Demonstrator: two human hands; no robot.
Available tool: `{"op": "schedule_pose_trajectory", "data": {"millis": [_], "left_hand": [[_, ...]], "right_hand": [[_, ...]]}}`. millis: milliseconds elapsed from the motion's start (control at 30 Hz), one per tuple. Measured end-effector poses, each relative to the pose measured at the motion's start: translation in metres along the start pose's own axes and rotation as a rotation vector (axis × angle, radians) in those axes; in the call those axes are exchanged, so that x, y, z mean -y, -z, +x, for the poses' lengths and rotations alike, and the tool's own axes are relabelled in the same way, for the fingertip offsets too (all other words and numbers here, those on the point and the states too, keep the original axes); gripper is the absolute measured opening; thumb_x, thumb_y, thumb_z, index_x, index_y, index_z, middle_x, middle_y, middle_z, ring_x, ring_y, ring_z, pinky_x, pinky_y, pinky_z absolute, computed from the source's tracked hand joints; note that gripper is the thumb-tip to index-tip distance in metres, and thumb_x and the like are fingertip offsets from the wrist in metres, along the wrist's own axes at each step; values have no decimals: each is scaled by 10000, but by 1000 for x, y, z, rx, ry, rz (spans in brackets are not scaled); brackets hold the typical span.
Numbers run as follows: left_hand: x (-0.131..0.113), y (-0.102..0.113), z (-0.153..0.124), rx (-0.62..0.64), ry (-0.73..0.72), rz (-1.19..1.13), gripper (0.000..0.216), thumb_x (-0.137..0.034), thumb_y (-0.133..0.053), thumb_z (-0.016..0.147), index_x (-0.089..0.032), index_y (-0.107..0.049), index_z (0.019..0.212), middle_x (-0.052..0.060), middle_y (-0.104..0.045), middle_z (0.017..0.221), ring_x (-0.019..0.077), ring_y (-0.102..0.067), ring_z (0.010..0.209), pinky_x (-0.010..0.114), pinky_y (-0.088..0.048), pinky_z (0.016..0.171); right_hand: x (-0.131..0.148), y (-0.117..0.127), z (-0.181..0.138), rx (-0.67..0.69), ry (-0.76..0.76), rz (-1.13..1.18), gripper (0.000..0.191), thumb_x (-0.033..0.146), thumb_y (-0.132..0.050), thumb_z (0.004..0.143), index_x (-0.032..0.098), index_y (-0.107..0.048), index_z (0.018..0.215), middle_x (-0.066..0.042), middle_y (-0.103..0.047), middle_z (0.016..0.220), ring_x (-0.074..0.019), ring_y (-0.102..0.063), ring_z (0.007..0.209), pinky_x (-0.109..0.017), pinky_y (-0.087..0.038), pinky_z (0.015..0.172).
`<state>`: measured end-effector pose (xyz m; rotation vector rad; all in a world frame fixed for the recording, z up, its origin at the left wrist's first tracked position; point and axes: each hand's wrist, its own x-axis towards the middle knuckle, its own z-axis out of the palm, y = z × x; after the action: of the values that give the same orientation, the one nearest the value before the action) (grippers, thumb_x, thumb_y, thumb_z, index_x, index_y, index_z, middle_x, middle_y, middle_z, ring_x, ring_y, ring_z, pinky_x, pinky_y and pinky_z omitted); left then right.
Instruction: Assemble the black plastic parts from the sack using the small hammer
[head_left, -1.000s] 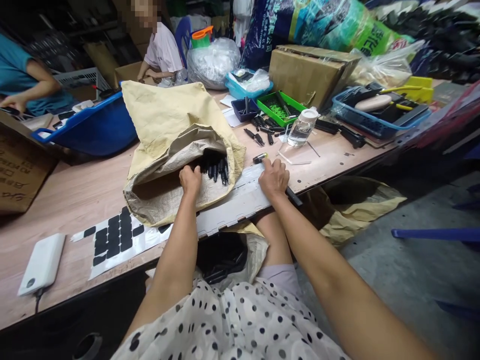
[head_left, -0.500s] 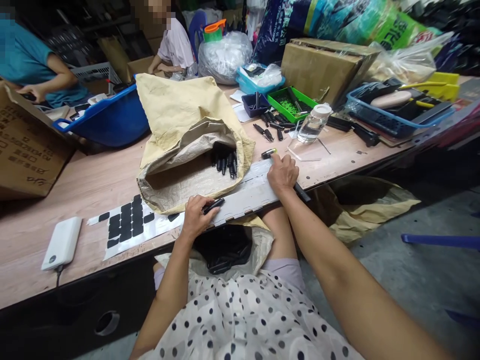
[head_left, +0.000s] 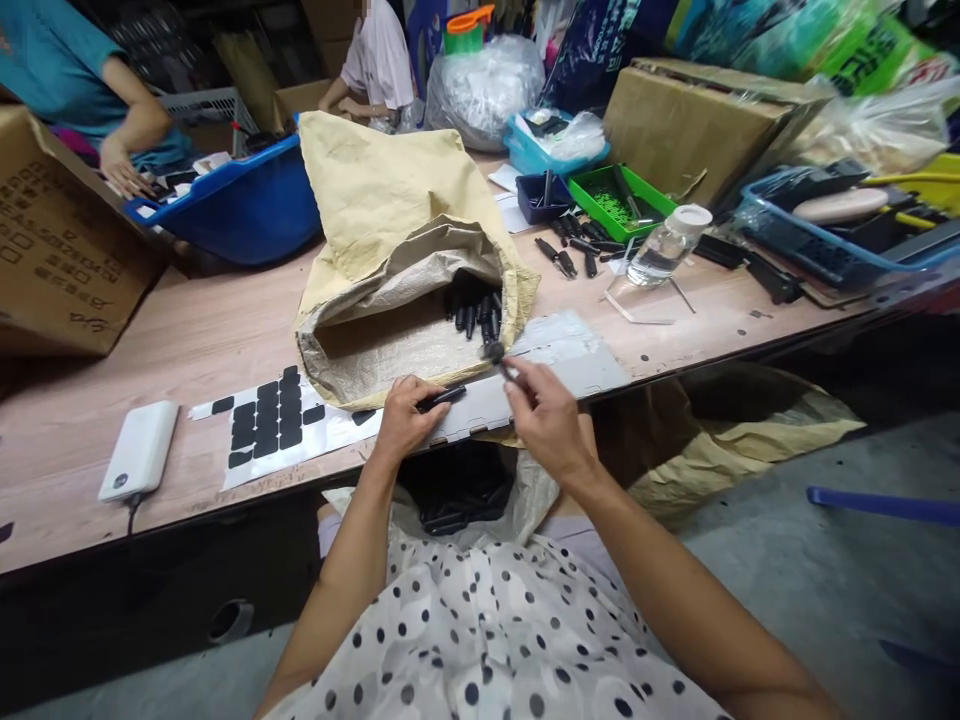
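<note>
My left hand (head_left: 407, 418) is closed around a slim black tube-like piece (head_left: 442, 398), which points to the right over a light grey cardboard strip (head_left: 574, 350) at the table's front edge. My right hand (head_left: 551, 420) pinches a dark, blurred stick with a rounded end (head_left: 495, 353); its exact kind I cannot make out. That rounded end is at the mouth of a beige woven sack (head_left: 409, 180), apart from my left hand. Inside the sack's right side lie several black tube-like pieces (head_left: 471, 318). Below the table edge, another sack holds black pieces (head_left: 461, 490).
A sheet of black stickers (head_left: 330, 428) and a white power bank (head_left: 139, 452) lie to the left. Toward the back right are a green tray (head_left: 664, 205), a clear bottle (head_left: 667, 250) and a blue basket (head_left: 810, 240). Another person's hand (head_left: 124, 170) is at a blue basin (head_left: 240, 215).
My right hand has come off the right part of the cardboard strip and moved left and nearer me, with a round-ended dark stick at the sack's mouth. My left hand keeps its black piece.
</note>
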<state>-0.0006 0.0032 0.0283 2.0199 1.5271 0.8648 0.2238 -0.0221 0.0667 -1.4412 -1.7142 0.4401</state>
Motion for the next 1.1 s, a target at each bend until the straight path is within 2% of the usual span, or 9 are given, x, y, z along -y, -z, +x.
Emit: {"op": "schedule_pose_trajectory", "data": {"millis": [167, 367, 533, 700, 767, 867, 967, 1033, 1100], "left_hand": [[3, -2, 2, 17, -15, -13, 154, -291, -709, 831, -279, -786, 964, 26, -666, 840, 221, -597, 874, 400, -502, 869], [3, -4, 3, 19, -29, 11, 126, -294, -693, 850, -289, -791, 929, 16, -631, 775, 208, -568, 828, 385, -495, 862], [5, -6, 4, 3, -46, 6, 160, -273, -720, 824, -289, -795, 964, 22, -652, 812, 217, -584, 859, 391, -495, 856], [8, -8, 5, -8, -45, 9, 146, -279, -716, 826, -281, -796, 949, 24, -656, 805, 218, -592, 858, 394, -498, 855], [7, -8, 5, -11, -45, 12, 139, -279, -712, 827, -274, -792, 941, 25, -662, 814, 220, -596, 865, 394, -499, 857], [3, -8, 5, -13, -30, 25, 138, -273, -705, 823, -260, -778, 940, 24, -665, 834, 221, -595, 873, 390, -499, 854], [-1, -9, 5, -11, -9, 67, 141, -273, -728, 796, -243, -760, 930, 24, -654, 839, 224, -585, 878, 380, -493, 843], [-2, -10, 5, -13, -6, 96, 140, -279, -744, 786, -235, -749, 918, 24, -642, 831, 226, -577, 877, 372, -486, 830], [-1, -11, 5, -16, -8, 115, 123, -278, -738, 797, -235, -740, 912, 23, -631, 821, 224, -571, 870, 364, -479, 814]], "right_hand": [[12, -24, -21, 75, 103, 16, 384, 224, -442, 974, 270, -653, 1291, -58, -713, 1063, -197, -667, 995, -306, -547, 895], [8, -34, -27, 182, 114, -153, 386, 201, -476, 959, 284, -675, 1278, -39, -701, 957, -181, -674, 867, -242, -547, 752], [6, -30, -23, 82, 104, -127, 393, 218, -429, 990, 262, -662, 1305, -61, -712, 1042, -190, -676, 961, -270, -550, 860], [3, -31, -24, 117, 83, -140, 381, 211, -445, 974, 261, -683, 1267, -56, -716, 1007, -189, -675, 925, -268, -551, 830], [0, -28, -22, 79, 76, -133, 382, 220, -433, 980, 259, -682, 1266, -60, -715, 1020, -191, -669, 945, -275, -544, 840], [-11, -16, -7, -60, 41, -186, 392, 252, -415, 990, 262, -669, 1289, -71, -697, 1021, -212, -641, 963, -314, -527, 857], [-37, 2, 22, -211, -69, -336, 414, 246, -423, 967, 249, -659, 1307, -73, -656, 965, -231, -600, 903, -333, -497, 796], [-59, 12, 46, -261, -183, -446, 425, 214, -443, 935, 247, -673, 1291, -82, -629, 974, -239, -578, 911, -329, -464, 775], [-78, 18, 67, -241, -326, -528, 430, 168, -462, 901, 238, -699, 1253, -100, -615, 1002, -250, -566, 939, -328, -435, 768]]}}
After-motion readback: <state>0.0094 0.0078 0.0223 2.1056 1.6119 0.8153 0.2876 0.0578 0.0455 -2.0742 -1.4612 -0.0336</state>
